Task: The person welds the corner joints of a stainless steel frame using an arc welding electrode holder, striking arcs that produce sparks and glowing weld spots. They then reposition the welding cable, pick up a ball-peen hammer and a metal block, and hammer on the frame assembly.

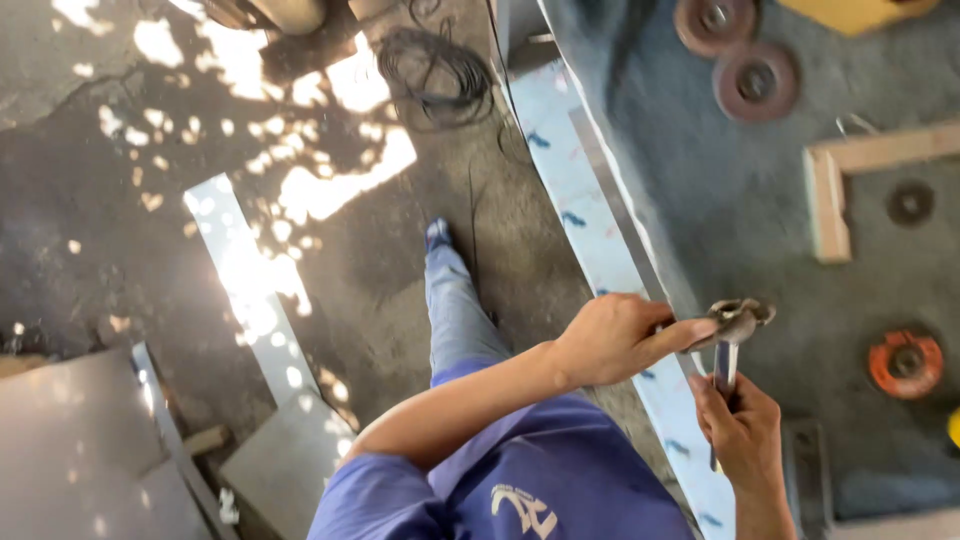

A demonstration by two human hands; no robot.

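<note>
Both hands on pliers [735, 325] | right [742, 432] grips handles | left [618, 338] pinches blurred head

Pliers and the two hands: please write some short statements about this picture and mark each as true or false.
1. The right hand grips the handles of the pliers. True.
2. The left hand rests flat on the ground. False: it is at the edge of the metal strip, its fingers reaching to the pliers' head.
3. Three round discs lie on the grey bench. False: four discs show, among them an orange disc.
4. A coil of black wire lies on the ground. True.
</note>
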